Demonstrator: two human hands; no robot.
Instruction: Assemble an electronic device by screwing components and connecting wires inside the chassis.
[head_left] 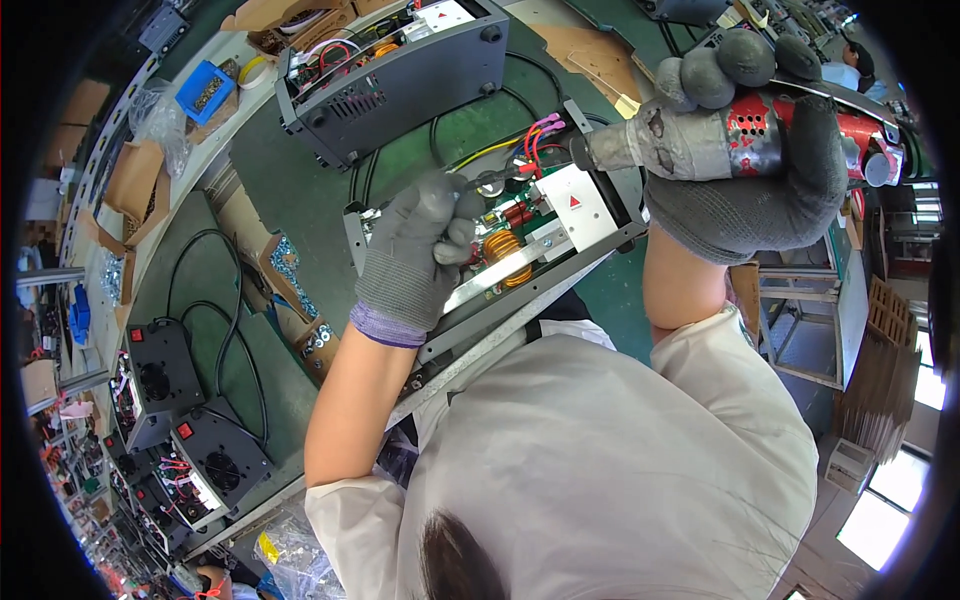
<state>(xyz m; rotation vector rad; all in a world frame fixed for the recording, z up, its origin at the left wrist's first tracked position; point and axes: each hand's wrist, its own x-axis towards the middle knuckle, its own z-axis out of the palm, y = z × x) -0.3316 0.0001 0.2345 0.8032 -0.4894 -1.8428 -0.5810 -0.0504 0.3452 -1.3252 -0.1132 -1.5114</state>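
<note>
My right hand [745,190], in a dark grey glove, wraps round a red power drill [755,130]. Worn grey tape covers the drill's front, and its nose points left over the end of an open device chassis [460,325]. In that chassis sit a copper-wound coil [507,258], a white plate [578,208] with a red triangle, and red wires with pink sleeved ends [545,125]. My left hand [425,225], gloved in grey with a purple cuff, reaches over the chassis. Its fingers are curled together beside a dark lead with a red end [525,170]; what they pinch is hidden.
Behind the chassis stands another dark grey device [400,95] with its inside exposed. Black cables [235,330] loop across the green mat. At left are cardboard boxes of screws [285,275], a blue bin [205,93] and several finished-looking black units [215,455].
</note>
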